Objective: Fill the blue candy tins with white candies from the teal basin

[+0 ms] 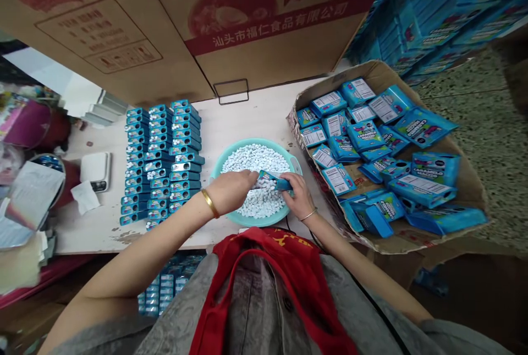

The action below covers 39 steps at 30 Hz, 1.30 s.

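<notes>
A round turquoise basin (218,158) holds a heap of small white candies (259,207). Above the candies, my right hand (298,195) grips the right end of a small blue box (282,184), which lies tilted with white candies at its left opening. My left hand (237,191), wearing a gold bangle at the wrist, is at the box's left end with its fingers closed together. Whatever the left fingers hold is too small and hidden to name.
Rows of blue boxes (180,165) stand left of the basin. At the right is an open carton (303,154) of blue boxes. Large cardboard boxes (264,69) line the back. A white scale (93,170) and papers (37,190) lie far left.
</notes>
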Motion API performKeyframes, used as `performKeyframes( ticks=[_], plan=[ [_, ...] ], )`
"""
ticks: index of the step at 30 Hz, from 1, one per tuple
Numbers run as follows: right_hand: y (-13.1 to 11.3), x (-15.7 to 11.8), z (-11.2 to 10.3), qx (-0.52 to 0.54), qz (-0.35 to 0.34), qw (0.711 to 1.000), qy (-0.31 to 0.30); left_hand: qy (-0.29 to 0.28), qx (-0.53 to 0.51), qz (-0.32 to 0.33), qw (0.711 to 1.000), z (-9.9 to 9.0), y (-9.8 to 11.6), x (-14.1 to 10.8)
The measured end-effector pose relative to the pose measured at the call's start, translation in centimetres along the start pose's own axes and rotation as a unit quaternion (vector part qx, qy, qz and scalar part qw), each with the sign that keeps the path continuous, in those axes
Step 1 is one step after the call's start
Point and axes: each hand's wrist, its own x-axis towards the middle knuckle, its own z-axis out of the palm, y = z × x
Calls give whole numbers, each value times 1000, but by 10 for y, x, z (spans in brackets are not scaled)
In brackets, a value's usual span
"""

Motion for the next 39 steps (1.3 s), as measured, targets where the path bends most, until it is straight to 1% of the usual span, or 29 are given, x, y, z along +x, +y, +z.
performKeyframes(
  ticks=[2, 4, 6, 7, 9, 11, 13, 15, 17, 19, 22, 24, 27, 30, 32, 34, 37, 39],
  plan=[
    [0, -1, 3, 7, 0, 1000, 5, -4, 38, -15, 999, -11, 15, -4],
    [0, -1, 5, 12, 3, 1000, 8, 8, 60, -21, 998, -16, 25, -7],
    [1, -1, 6, 19, 11, 1000, 12, 40, 65, -22, 997, -13, 23, -8],
    [3, -1, 5, 23, 18, 999, 16, 64, 63, -24, 996, -7, 16, -6],
    [5, 0, 3, 30, 34, 998, 30, 116, 58, -45, 990, 15, -9, 2],
    [8, 0, -1, 38, 55, 997, 47, 152, 45, -89, 983, 49, -40, 17],
    [10, 1, -6, 48, 77, 994, 59, 143, 8, -132, 981, 88, -68, 36],
    [12, 2, -11, 57, 98, 991, 66, 124, -52, -124, 983, 124, -83, 56],
    [13, 3, -15, 62, 117, 989, 72, 110, -103, -81, 985, 152, -82, 74],
    [15, 3, -15, 67, 136, 985, 80, 104, -142, -38, 984, 171, -69, 89],
    [21, 1, -11, 97, 167, 976, 98, 106, -205, -6, 973, 187, -46, 104],
    [26, 0, -9, 122, 182, 970, 104, 114, -250, 4, 962, 191, -38, 106],
    [29, 0, -9, 132, 191, 967, 105, 127, -309, 23, 942, 191, -40, 96],
    [28, 1, -13, 110, 175, 973, 105, 151, -343, 50, 926, 177, -50, 72],
    [25, 3, -15, 80, 154, 980, 98, 171, -341, 74, 921, 158, -56, 51],
    [23, 5, -16, 49, 127, 987, 83, 184, -324, 92, 923, 135, -59, 32],
    [19, 7, -12, 25, 80, 995, 53, 179, -275, 99, 940, 97, -58, 12],
    [16, 7, -8, 19, 55, 998, 35, 162, -227, 94, 956, 73, -53, 7]
  ],
)
